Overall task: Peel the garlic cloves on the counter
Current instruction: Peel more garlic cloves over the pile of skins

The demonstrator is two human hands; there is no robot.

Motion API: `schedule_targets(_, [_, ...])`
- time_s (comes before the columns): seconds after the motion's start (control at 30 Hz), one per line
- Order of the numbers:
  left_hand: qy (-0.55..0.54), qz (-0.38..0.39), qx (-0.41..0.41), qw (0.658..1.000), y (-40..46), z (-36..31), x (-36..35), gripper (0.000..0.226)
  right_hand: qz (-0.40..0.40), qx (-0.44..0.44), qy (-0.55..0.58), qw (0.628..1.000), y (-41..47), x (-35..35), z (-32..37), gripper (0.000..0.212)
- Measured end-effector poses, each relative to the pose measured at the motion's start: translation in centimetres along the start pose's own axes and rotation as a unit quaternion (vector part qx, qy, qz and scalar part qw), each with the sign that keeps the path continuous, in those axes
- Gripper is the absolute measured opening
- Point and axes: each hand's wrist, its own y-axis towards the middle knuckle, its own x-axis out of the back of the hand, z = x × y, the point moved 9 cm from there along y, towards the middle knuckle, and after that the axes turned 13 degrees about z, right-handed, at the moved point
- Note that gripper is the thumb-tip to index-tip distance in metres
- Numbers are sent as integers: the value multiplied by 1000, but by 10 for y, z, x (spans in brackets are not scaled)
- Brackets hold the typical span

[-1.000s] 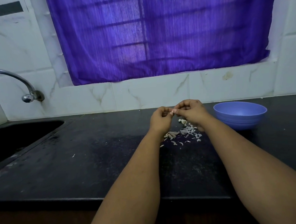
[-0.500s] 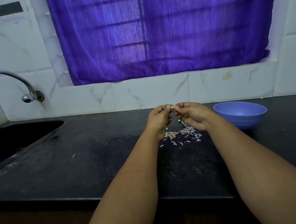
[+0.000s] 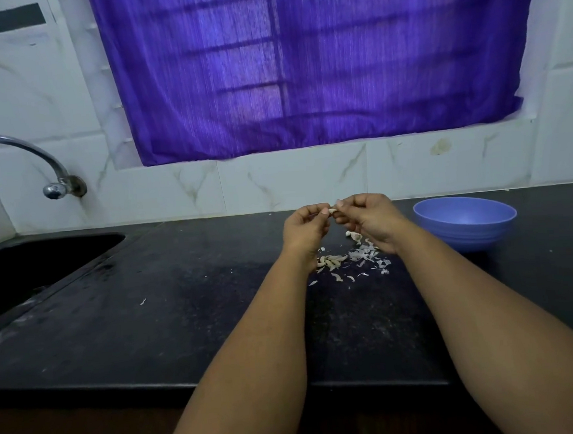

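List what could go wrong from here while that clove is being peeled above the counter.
1. Both hands, left hand and right hand, pinch one small garlic clove in mid-air; it could slip and fall onto the dark counter.
2. Loose skins lie right beside the pile of cloves, so the two may get mixed up.
3. The blue bowl sits close to the right forearm and might be nudged.

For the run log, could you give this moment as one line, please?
both hands pinch garlic clove | peels on counter

The person's two forearms are bare to the frame's edge; left hand [image 3: 304, 230] and right hand [image 3: 373, 219] wear nothing.
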Motion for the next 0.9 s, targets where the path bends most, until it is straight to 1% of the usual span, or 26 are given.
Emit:
schedule_targets(0.07, [10,-8,-3,1000,0,0,2,8,-6,3,-56,998,-1,1,1,4])
schedule_targets(0.17, [6,-10,-12,1000,0,-1,3,8,-13,-8,-103,995,1,1,-2,3])
schedule_targets(0.23, [0,-6,-21,1000,0,-2,2,8,-9,-14,-113,993,3,-2,-3,7])
schedule_targets(0.37, [24,6,-38,999,0,-5,0,15,3,-23,-105,994,5,-5,-5,19])
schedule_targets(0.67, [1,25,-35,999,0,-4,-4,19,21,-76,-80,994,6,-15,-18,27])
schedule_targets(0.9, [-19,36,-24,999,-1,-4,-7,16,10,-72,-94,993,5,-13,-16,29])
